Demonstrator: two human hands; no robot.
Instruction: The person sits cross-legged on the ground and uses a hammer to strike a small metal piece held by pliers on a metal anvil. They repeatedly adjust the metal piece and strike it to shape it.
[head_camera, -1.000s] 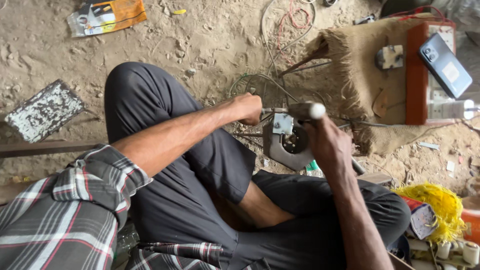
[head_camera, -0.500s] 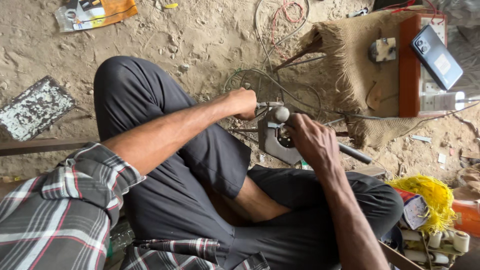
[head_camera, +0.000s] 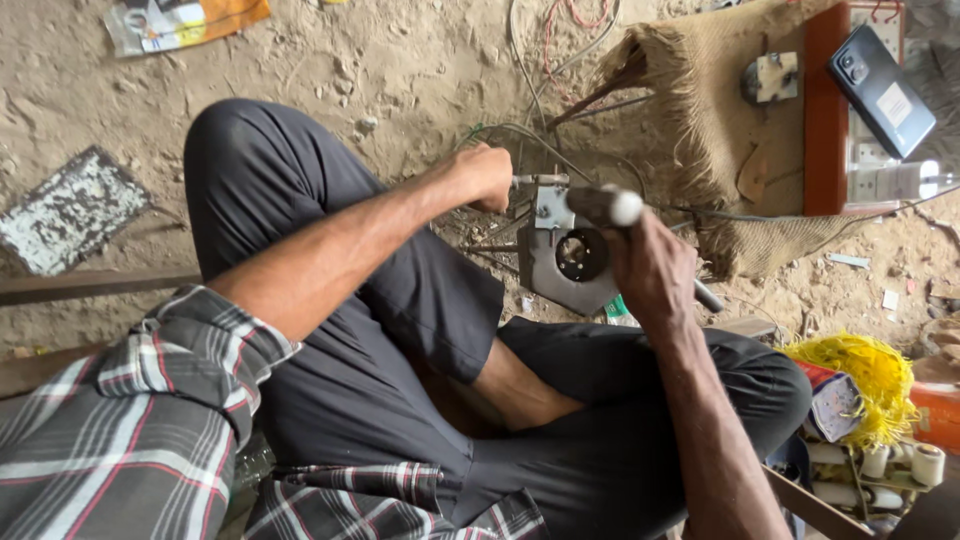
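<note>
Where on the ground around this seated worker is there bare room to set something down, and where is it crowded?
Bare sand lies between the raised knee, the orange packet and the speckled slab. Crowded: wires around the metal bracket, the burlap mat, and spools by the yellow bundle.

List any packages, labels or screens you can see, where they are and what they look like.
Flat printed packet: top left on the sandy ground, orange and white.
Phone: top right on the red board, dark, back up, pale label.
Small printed pack: lower right beside yellow fibres, white and blue.

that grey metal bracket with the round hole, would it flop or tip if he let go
The metal bracket looks like rigid plate, so probably stiff. It stands on edge on sandy ground, steadied by the left hand, so it may tip if released.
</note>
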